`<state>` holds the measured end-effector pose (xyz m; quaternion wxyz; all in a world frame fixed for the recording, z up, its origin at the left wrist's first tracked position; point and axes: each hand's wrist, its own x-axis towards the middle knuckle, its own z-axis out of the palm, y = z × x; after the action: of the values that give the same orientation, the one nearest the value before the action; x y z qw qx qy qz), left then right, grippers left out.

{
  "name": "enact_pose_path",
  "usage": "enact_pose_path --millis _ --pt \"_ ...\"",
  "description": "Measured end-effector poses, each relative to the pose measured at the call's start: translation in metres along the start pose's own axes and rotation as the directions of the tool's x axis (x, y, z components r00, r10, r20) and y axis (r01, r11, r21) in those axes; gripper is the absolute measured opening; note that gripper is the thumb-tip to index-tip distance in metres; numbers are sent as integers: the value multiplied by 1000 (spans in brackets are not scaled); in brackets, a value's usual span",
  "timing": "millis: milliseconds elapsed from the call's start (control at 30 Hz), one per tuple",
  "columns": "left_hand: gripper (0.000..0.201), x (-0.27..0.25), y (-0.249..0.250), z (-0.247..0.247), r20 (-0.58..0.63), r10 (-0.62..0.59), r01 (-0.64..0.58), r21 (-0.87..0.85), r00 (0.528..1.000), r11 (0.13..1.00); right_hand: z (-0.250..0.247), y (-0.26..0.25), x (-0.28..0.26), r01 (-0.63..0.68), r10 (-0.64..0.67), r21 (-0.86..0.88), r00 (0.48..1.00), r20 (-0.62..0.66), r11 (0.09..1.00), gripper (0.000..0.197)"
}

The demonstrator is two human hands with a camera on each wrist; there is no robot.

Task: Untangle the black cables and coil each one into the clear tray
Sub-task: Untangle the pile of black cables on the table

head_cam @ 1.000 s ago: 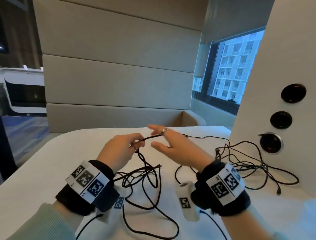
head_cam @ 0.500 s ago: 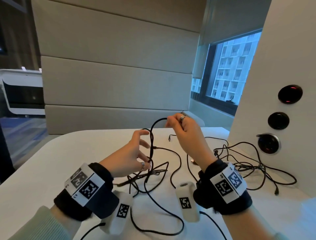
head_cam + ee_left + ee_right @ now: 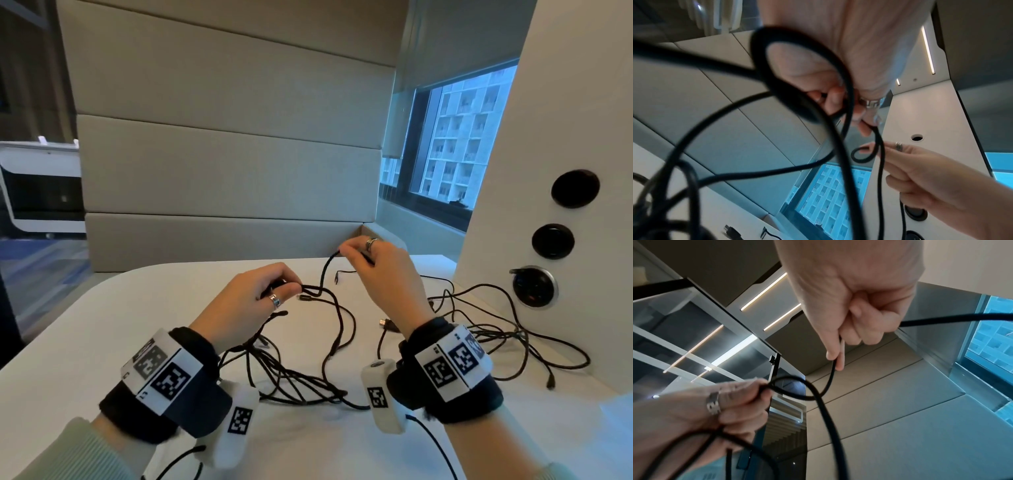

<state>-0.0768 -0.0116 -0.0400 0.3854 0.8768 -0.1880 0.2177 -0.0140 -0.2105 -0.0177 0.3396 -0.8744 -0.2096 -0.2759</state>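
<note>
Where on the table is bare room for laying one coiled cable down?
Bare table lies left of the left hand, and along the far edge before the padded wall. It is crowded between the wrists and beside the white panel, where black cables sprawl.

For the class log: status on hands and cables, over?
Left hand pinching a cable; right hand pinching it higher. Black cables lie tangled on the table, none coiled. Clear tray not in view.

A white counter [image 3: 102, 325] stands against a beige padded booth wall [image 3: 226, 144], beside a window [image 3: 459, 144] facing an apartment block, under ceiling strip lights [image 3: 764, 292].
</note>
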Motion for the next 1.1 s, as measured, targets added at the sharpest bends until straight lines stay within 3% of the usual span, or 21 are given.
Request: enact_pose_path --millis 133,200,300,400,467,500,567,633,733,833,933,1033,1100 --pt "17 3 -5 -2 -151 2 -17 -103 989 994 7 1 -3 -9 50 -179 973 227 984 22" --pt "18 3 -8 -3 -232 -33 6 -113 972 994 7 0 -6 25 69 -234 920 385 972 22" --pt "19 4 -13 -2 -320 -105 73 -110 942 991 1 -4 -8 95 57 -197 758 649 976 23" --pt "21 3 -19 -3 -356 -181 162 -83 917 983 -7 -11 -11 98 -47 -13 584 811 995 18" --pt "22 3 -23 -5 -351 -215 224 -15 911 974 -11 -11 -11 50 -156 154 545 824 987 17" --pt "22 3 -25 -6 -344 -226 249 24 911 968 -12 -11 -11 -1 -197 241 577 793 970 16" --pt "21 4 -26 -8 -319 -238 283 102 918 954 -13 -10 -10 -119 -215 424 721 658 898 17" --pt "16 4 -25 -11 -261 -234 280 155 937 947 -12 -10 -6 -192 -132 564 866 482 803 22" --pt "6 3 -24 -15 -70 -247 253 97 967 963 -10 -8 0 -194 43 637 969 245 746 28" --pt "7 1 -29 -17 101 -290 286 47 952 957 -13 -5 3 -138 150 669 988 40 731 28" --pt "11 1 -38 -18 161 -351 336 114 922 935 -22 0 6 -65 205 676 970 -129 734 28" --pt "22 -1 -45 -19 154 -397 388 87 905 917 -34 8 9 -19 284 673 915 -287 739 28" --pt "17 -1 -45 -20 154 -387 384 48 909 922 -40 15 12 -14 366 701 860 -356 713 29"
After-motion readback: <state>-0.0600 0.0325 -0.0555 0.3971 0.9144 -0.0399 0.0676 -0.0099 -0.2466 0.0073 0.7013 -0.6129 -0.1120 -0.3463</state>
